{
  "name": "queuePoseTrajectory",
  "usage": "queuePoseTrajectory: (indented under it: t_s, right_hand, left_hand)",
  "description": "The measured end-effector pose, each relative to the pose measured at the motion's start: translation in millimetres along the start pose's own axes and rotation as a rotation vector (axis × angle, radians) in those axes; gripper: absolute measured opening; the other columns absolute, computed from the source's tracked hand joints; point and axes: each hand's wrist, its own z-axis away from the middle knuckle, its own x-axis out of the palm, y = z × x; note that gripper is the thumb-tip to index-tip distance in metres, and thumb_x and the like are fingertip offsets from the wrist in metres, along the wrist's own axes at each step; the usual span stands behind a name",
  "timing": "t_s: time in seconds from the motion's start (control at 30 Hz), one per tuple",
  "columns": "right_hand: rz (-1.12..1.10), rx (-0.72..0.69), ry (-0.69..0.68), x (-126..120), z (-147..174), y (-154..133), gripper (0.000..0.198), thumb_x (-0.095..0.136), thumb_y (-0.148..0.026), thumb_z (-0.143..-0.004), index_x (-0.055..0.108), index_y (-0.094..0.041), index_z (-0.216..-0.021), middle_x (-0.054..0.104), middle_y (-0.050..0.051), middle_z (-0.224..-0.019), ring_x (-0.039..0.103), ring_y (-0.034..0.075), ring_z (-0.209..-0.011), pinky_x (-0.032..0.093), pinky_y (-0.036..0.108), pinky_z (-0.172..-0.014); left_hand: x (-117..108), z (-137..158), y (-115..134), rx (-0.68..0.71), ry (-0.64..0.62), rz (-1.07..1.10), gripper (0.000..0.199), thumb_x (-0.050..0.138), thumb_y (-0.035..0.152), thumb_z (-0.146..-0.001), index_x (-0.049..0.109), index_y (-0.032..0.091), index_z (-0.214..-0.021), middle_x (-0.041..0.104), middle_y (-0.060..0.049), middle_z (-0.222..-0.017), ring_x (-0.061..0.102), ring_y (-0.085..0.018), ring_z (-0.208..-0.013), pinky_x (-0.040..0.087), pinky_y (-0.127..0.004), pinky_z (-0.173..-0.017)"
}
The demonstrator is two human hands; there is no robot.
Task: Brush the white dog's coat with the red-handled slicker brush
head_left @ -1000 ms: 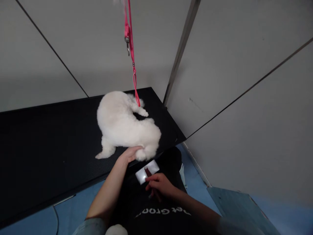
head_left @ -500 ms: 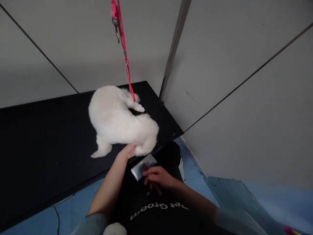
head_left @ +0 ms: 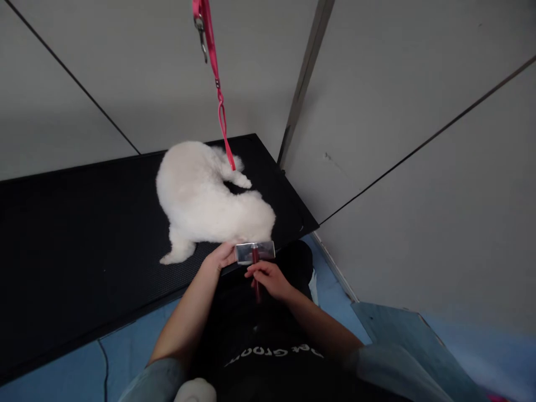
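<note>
A white fluffy dog (head_left: 196,195) is curled on the black grooming table (head_left: 84,234). My left hand (head_left: 224,254) is closed on the dog's near side at the table's front edge, its fingertips partly hidden by fur and the brush; which body part it grips I cannot tell. In my right hand (head_left: 266,276) is a slicker brush (head_left: 255,254) with a dark red handle, pinched between thumb and fingers. The brush's shiny metal back faces up, and its head is against or just in front of the near fur, beside my left hand.
A pink grooming loop (head_left: 224,123) with a metal clip hangs from above and ends at the dog's far side. Grey wall panels (head_left: 419,223) stand behind and to the right. A cable (head_left: 104,368) lies on the blue floor at left, and a bluish board (head_left: 402,329) leans at right.
My right hand has raised the slicker brush up to the dog's near fur, turning its tilted head level. My left hand stays at the dog. The whole view has shifted slightly.
</note>
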Motion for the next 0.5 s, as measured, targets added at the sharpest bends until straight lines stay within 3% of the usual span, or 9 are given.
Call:
queuePoseTrajectory:
  t_s: [0.07,0.17,0.23,0.27,0.37,0.43,0.5]
  right_hand:
    - [0.031,0.060,-0.059,-5.3,-1.2,-0.1,0.017,0.060,-0.023,-0.075,0.067,-0.016,-0.088,0.069,0.001,-0.078,0.059,0.009,-0.057,0.047,0.021,-0.055]
    - [0.098,0.264,-0.371,-13.8,5.0,-4.3,0.017,0.059,-0.023,-0.073,0.067,-0.015,-0.086,0.068,0.000,-0.071,0.056,0.009,-0.047,0.043,0.020,-0.046]
    - [0.114,0.247,-0.464,-15.9,2.8,-16.0,0.020,0.057,-0.025,-0.076,0.067,-0.016,-0.090,0.069,0.001,-0.075,0.055,0.009,-0.046,0.040,0.018,-0.042]
    - [0.115,0.173,-0.424,-15.4,-1.5,-22.7,0.020,0.056,-0.026,-0.077,0.067,-0.016,-0.091,0.070,0.002,-0.078,0.056,0.009,-0.049,0.040,0.018,-0.043]
    - [0.133,-0.051,-0.127,-10.9,-17.2,-30.5,0.016,0.056,-0.025,-0.079,0.067,-0.016,-0.086,0.069,0.002,-0.079,0.059,0.009,-0.058,0.042,0.018,-0.050]
    - [0.162,-0.049,0.004,-8.9,-17.6,-19.5,0.013,0.056,-0.023,-0.078,0.066,-0.016,-0.079,0.067,0.001,-0.074,0.059,0.010,-0.058,0.043,0.020,-0.053]
    - [0.176,0.016,0.034,-9.5,-6.0,-3.2,0.011,0.056,-0.022,-0.076,0.065,-0.016,-0.076,0.066,0.001,-0.071,0.058,0.010,-0.056,0.043,0.020,-0.053]
  left_hand:
    - [-1.4,-0.5,-0.4,0.001,0.009,0.008,0.013,0.061,0.012,-0.075,0.069,0.008,-0.084,0.073,-0.010,-0.072,0.067,-0.019,-0.061,0.053,-0.029,-0.064]
    - [-3.3,0.3,-0.1,0.006,0.040,0.009,0.014,0.061,0.010,-0.074,0.069,0.008,-0.086,0.072,-0.008,-0.069,0.066,-0.018,-0.060,0.052,-0.027,-0.064]
    - [-5.1,2.2,1.9,0.010,0.059,0.024,0.010,0.062,0.012,-0.076,0.069,0.010,-0.083,0.070,-0.006,-0.064,0.064,-0.017,-0.056,0.052,-0.027,-0.061]
    - [-6.2,3.2,3.3,0.010,0.060,0.044,0.009,0.062,0.015,-0.077,0.069,0.010,-0.082,0.070,-0.006,-0.063,0.065,-0.017,-0.055,0.052,-0.027,-0.060]
    - [-9.6,4.7,7.1,-0.011,0.065,0.095,0.017,0.062,0.025,-0.081,0.069,0.010,-0.085,0.071,-0.007,-0.065,0.067,-0.020,-0.057,0.054,-0.029,-0.061]
    - [-11.2,3.3,7.4,-0.018,0.096,0.074,0.018,0.063,0.022,-0.081,0.069,0.009,-0.091,0.072,-0.009,-0.068,0.068,-0.020,-0.059,0.054,-0.029,-0.063]
    - [-12.2,0.5,5.7,-0.014,0.113,0.033,0.019,0.061,0.014,-0.081,0.068,0.009,-0.097,0.074,-0.009,-0.072,0.069,-0.020,-0.063,0.055,-0.028,-0.067]
